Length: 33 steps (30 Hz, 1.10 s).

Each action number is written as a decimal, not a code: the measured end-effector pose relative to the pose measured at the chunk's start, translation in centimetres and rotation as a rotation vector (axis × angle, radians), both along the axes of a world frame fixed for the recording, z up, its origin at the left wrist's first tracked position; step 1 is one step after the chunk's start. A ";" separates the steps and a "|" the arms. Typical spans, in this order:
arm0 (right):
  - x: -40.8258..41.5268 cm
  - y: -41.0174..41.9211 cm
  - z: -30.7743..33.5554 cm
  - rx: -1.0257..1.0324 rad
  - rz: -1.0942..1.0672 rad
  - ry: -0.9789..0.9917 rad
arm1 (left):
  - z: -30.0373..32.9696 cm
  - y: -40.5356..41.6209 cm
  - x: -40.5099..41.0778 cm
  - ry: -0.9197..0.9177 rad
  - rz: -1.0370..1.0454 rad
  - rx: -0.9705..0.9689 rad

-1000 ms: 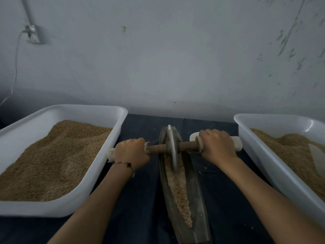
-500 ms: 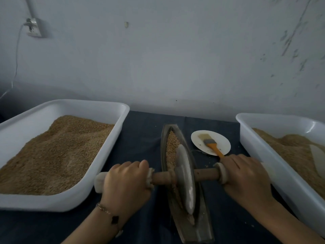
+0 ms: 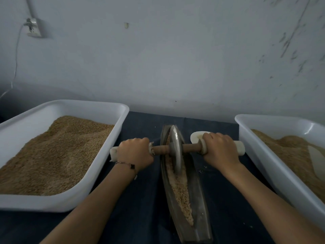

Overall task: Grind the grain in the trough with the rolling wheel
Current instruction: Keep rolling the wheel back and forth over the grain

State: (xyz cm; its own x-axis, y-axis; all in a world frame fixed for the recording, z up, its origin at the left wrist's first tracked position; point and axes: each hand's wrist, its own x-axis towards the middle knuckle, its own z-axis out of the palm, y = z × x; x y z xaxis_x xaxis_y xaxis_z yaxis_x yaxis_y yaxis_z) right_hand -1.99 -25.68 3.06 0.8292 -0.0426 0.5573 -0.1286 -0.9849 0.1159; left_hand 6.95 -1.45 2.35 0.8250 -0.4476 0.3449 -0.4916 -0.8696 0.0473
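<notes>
Item: my left hand (image 3: 134,153) and right hand (image 3: 219,149), fingers wrapped tight round the axle's pale end grips.
Rolling wheel (image 3: 175,148): metal disc, judged heavy and rigid; hold both grips evenly or it tips.
Trough (image 3: 200,208): narrow, running 6 to 12 o'clock; wheel toward 12.
Grain (image 3: 181,191): loose, likely to scatter.
White tubs at 9 and 3.

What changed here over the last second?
The wheel rolled from the trough's far end toward the person, then back to the far end, left hand and right hand gripping its handles throughout. The grain bins stayed put.
</notes>
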 end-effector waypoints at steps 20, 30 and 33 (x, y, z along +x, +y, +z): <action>-2.8 -0.7 -1.0 0.051 -0.057 0.175 | -0.1 0.7 -2.1 -0.171 -0.065 0.093; -0.6 -0.9 -0.4 0.156 -0.057 0.172 | 1.2 -0.9 -0.2 -0.137 -0.038 0.101; -4.1 -0.1 -1.0 0.069 -0.034 0.138 | 0.6 0.6 -3.2 -0.189 -0.076 0.080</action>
